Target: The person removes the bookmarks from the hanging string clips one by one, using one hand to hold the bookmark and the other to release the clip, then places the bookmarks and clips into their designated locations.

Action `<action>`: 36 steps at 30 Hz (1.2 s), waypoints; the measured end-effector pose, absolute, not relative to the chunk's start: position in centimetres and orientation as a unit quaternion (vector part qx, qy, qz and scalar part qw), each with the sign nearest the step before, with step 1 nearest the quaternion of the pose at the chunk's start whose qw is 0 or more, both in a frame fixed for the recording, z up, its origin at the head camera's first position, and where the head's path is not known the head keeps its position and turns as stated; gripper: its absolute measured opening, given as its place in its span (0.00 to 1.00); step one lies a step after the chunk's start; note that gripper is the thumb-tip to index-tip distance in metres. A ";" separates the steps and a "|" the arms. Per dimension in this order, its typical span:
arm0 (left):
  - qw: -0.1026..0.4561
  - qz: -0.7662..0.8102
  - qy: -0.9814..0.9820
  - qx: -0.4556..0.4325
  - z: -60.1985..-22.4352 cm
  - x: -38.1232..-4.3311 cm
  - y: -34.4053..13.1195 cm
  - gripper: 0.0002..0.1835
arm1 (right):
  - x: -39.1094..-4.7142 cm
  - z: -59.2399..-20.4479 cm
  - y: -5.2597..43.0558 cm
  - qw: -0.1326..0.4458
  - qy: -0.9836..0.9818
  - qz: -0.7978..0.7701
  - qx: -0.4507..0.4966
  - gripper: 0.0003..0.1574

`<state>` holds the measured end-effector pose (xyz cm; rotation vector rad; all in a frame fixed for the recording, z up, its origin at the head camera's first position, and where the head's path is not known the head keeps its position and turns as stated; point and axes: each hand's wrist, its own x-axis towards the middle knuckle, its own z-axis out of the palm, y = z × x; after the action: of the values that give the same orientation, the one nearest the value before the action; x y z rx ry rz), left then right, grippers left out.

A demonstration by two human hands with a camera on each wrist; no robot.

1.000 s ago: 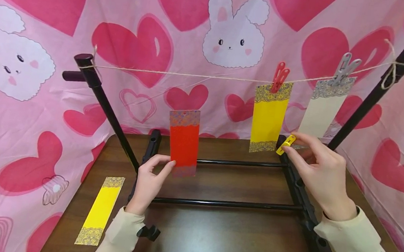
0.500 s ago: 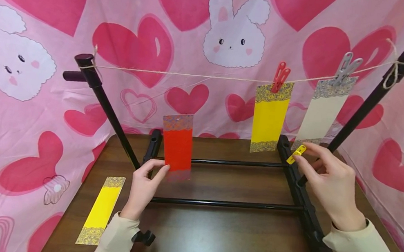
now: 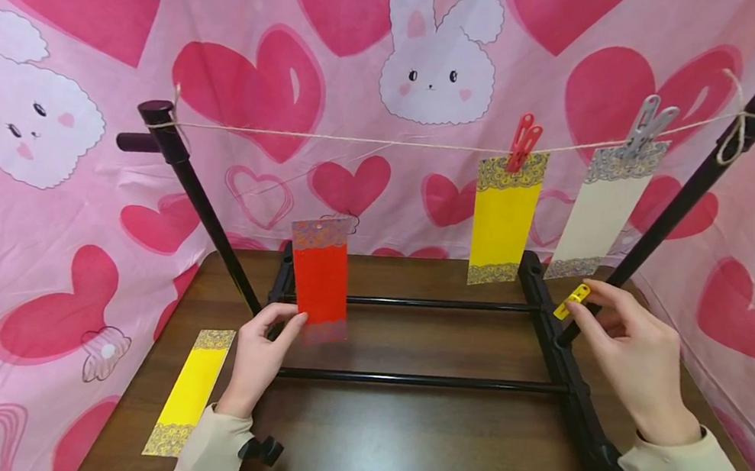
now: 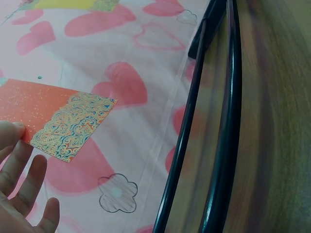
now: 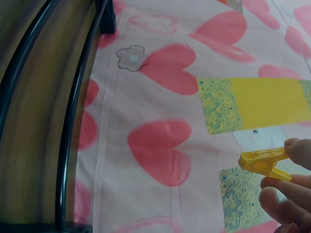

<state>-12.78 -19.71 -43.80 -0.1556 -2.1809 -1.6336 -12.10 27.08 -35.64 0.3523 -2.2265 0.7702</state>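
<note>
1 red card (image 3: 323,280), pinched in your left hand (image 3: 257,357); 1 yellow clothespin (image 3: 571,302), pinched in your right hand (image 3: 640,363): both now lower and farther apart, the card unclipped below the string (image 3: 360,140).

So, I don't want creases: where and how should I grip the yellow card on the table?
Probably pinch the left long edge of the yellow card, midway, from the left: it lies flat on the table, and the left sleeve crowds its right side.

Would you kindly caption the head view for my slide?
Left hand pinches a red card, right hand a yellow clothespin; two cards hang from a string.
</note>
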 end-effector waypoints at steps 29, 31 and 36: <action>0.175 -0.577 -0.798 0.022 -45.9 -10.9 -22.6 0.10 | -11.5 -38.1 29.9 0.389 -0.868 0.290 0.105 0.30; 0.181 -0.576 -0.797 0.018 -46.0 -10.8 -22.8 0.09 | -11.5 -38.3 30.1 0.390 -0.867 0.293 0.105 0.29; 0.198 -0.575 -0.793 0.007 -46.5 -10.8 -23.2 0.08 | -11.6 -38.8 30.6 0.387 -0.868 0.293 0.100 0.29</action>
<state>-10.84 -23.22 -46.52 0.0197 -2.2200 -1.6098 -11.58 30.58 -38.75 0.2532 -2.2097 0.7455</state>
